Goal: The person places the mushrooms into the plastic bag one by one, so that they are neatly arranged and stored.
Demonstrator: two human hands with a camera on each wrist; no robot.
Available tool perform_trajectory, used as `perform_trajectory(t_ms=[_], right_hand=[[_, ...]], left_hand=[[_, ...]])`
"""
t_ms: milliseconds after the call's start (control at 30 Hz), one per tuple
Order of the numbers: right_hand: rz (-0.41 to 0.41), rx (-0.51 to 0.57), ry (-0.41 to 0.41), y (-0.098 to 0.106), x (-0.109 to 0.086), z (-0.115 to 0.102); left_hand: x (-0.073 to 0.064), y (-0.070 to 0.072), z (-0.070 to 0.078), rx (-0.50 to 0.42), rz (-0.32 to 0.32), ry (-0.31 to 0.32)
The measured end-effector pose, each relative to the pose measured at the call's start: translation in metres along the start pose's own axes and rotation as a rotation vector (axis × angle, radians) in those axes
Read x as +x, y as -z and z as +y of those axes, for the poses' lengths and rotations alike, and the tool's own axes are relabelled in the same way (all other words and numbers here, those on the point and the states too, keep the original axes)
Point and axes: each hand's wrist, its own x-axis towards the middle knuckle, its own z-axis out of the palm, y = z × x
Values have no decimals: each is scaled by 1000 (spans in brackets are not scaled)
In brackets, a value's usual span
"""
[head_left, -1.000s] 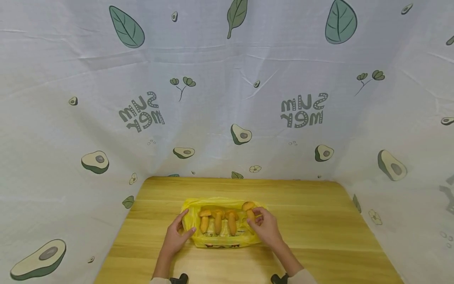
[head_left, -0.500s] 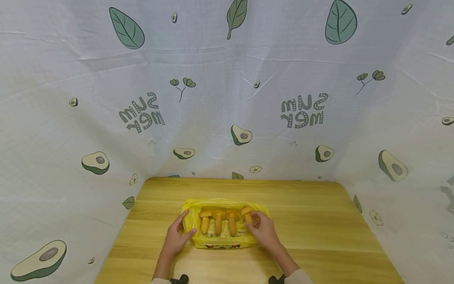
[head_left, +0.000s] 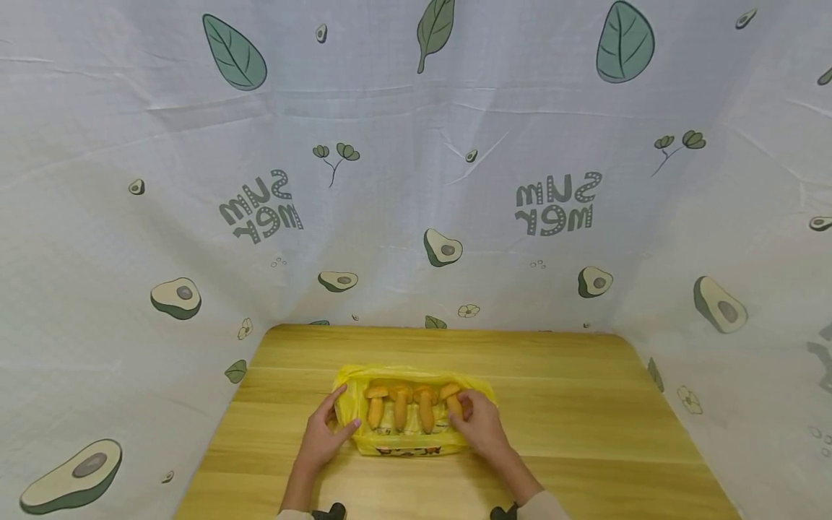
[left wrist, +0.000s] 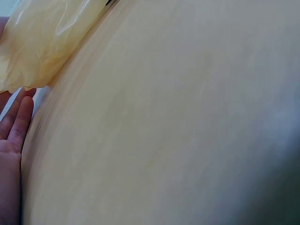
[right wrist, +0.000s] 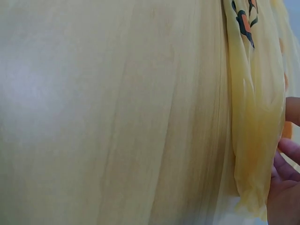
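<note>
A yellow plastic bag (head_left: 383,441) lies on the table, its mouth spread wide toward me. Three toy-like orange-yellow mushrooms (head_left: 400,408) lie side by side inside it, caps at the far side. At the bag's right end, my right hand (head_left: 486,427) pinches a fourth mushroom (head_left: 450,391) by its stem, between thumb and fingers, in line with the others. My left hand (head_left: 318,438) holds the bag's left end, thumb over the near rim and fingers round the outer side. In the right wrist view, the bag's side (right wrist: 255,117) hides most of the held mushroom.
The wooden table (head_left: 572,404) extends to both sides and behind the bag. A pale cloth (head_left: 390,217) printed with avocados and leaves hangs at the back and both sides. Dark wrist mounts (head_left: 333,510) show at the near edge.
My right hand has moved a little left and down, bringing its mushroom lower into the bag beside the other three. The left hand has stayed at the bag's left end.
</note>
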Motion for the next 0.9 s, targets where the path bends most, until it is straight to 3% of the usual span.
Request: perform_trajectory(t_ms=[533,900], right_hand=[[-36,-30,8,0,0,0],[49,79,12,26,-10,1]], left_hand=[[1,-1,2,-4,1,5],[1,-3,-1,-2,27,-28]])
